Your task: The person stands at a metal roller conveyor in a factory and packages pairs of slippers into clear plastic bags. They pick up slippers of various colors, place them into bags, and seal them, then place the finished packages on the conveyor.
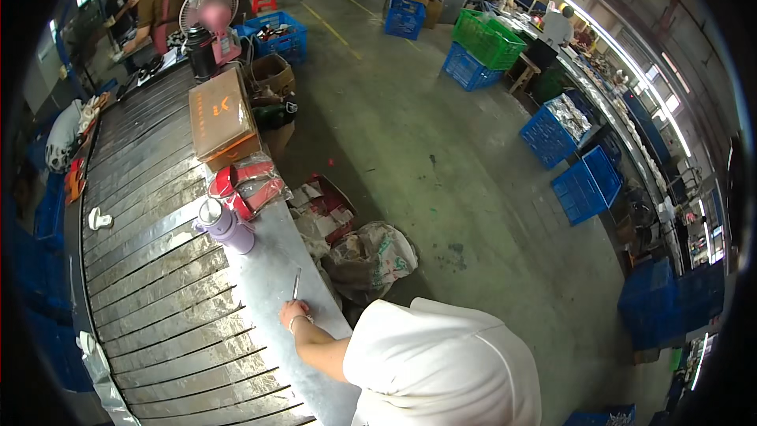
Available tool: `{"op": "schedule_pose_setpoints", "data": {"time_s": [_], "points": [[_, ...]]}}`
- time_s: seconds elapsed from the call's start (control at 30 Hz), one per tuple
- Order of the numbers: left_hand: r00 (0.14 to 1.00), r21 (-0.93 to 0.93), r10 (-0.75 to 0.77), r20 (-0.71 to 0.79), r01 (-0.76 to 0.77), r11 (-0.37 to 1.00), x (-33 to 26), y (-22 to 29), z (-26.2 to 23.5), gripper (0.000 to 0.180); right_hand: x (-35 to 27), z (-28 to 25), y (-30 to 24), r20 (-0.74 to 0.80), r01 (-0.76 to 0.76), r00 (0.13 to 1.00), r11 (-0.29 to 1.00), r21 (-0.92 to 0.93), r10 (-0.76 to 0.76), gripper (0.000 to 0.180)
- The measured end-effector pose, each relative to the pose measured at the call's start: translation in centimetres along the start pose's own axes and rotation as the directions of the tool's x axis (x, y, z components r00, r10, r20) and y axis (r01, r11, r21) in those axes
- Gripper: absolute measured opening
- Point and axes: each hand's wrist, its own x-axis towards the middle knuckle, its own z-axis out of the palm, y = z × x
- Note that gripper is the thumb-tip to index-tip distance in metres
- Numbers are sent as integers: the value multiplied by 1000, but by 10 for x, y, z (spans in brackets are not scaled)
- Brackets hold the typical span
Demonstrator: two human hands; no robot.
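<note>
My right hand (pixel 295 315), with a pale band at its wrist, rests on the smooth grey metal strip (pixel 268 276) along the table's right side. Its fingers look curled around the near end of a slim silver tool (pixel 297 284), whose kind is too small to tell. The tool points away from me. My bare forearm comes out of a loose white sleeve (pixel 441 363). Farther up the strip stands a lilac drink tumbler (pixel 230 233) with a metallic lid. Behind it lies a red item (pixel 244 189) partly in clear plastic. My left hand is out of view.
Left of the strip runs a slatted conveyor (pixel 165 308) with a small white piece (pixel 99 219) on it. A cardboard box (pixel 222 117), a black flask (pixel 200 54) and a pink fan (pixel 221 20) stand farther up. Sacks (pixel 371 256) lie beside the table; blue crates (pixel 585 184) line the aisle.
</note>
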Motion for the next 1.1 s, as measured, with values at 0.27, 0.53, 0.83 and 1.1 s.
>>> {"op": "schedule_pose_setpoints", "data": {"time_s": [0.27,0.53,0.83,1.1], "points": [[1000,17,18,1,-18,1000,5,12,-9,48,-24,-30,11,-52,53,997,994,100,-48,27],[999,5,36,9,-36,999,-1,8,-10,47,-35,-40,21,-33,30,999,995,93,-27,26],[991,-203,114,-66,-125,971,-48,-55,-15,46,-25,-29,25,-25,107,994,975,193,-104,30],[988,-403,-103,-117,47,914,-47,-102,-28,42,-59,-75,45,66,337,941,938,-83,-332,102]]}}
